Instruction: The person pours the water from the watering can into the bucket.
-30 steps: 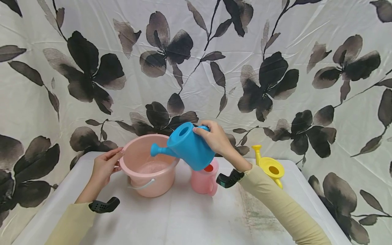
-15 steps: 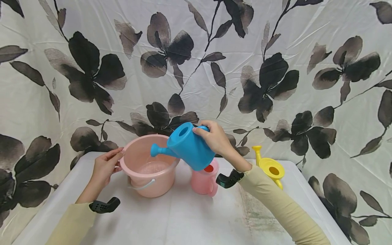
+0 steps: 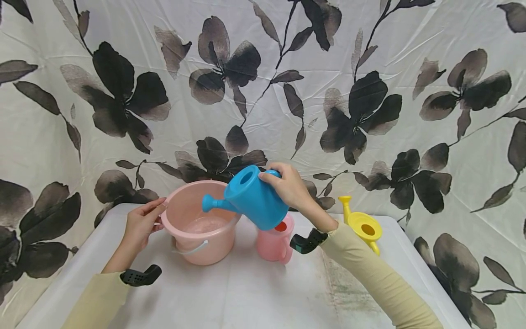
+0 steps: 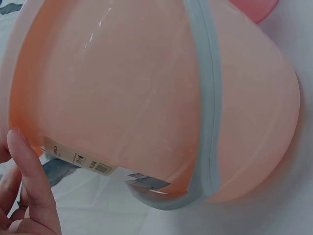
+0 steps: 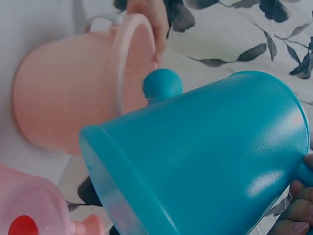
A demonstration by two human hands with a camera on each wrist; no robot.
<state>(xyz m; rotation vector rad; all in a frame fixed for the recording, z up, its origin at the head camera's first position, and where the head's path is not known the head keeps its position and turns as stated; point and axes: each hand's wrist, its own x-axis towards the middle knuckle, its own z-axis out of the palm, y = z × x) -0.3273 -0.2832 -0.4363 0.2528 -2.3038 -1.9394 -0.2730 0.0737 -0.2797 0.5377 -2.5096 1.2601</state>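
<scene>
My right hand [image 3: 289, 184] grips the handle of a blue watering can [image 3: 260, 201], held tilted with its spout over the pink bucket [image 3: 205, 249]. The can's round spout head [image 5: 162, 84] lies over the bucket's mouth in the right wrist view. No stream shows from it. A little water lies in the bottom of the bucket. My left hand [image 3: 139, 225] pinches the bucket's left rim, with the thumb [image 4: 30, 169] under the rim on the outside. A grey-white bail handle [image 4: 208, 98] hangs down the bucket's near side, and a paper label [image 4: 78, 155] is stuck to its wall.
A pink watering can [image 3: 273, 242] stands right of the bucket, partly under the blue can in the head view. Farther right is a yellow watering can [image 3: 363, 224], close to my right sleeve [image 3: 370, 269]. A floral cloth [image 3: 263, 114] hangs behind the white table [image 3: 246, 297].
</scene>
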